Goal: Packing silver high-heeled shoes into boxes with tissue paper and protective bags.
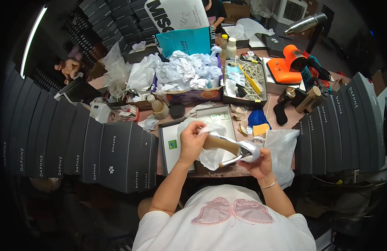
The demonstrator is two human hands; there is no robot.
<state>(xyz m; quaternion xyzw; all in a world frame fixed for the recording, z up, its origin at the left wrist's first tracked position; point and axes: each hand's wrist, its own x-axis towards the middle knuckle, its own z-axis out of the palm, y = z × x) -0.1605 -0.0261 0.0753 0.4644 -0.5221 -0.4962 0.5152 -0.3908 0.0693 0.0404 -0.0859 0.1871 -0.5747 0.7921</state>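
A silver high-heeled shoe [222, 145] with a tan sole lies tilted between my hands, above the near edge of the table. My right hand [259, 164] is closed around its silver heel end. At the toe end, my left hand [192, 141] pinches thin white tissue paper [210, 158], which hangs loosely around and below the front of the shoe. The tissue and fingers hide the toe. Under my hands is an open grey shoe box [163, 146] with a pale inside and a small green-and-yellow sticker [172, 144].
Dark shoe boxes are stacked at left [118, 154] and right [348, 125]. Behind are a carton of crumpled paper [187, 69], a tray of sticks with a yellow brush [252, 81], an orange stand [283, 69] and a bottle [160, 109]. A sponge [261, 129] and plastic bag [280, 146] lie right.
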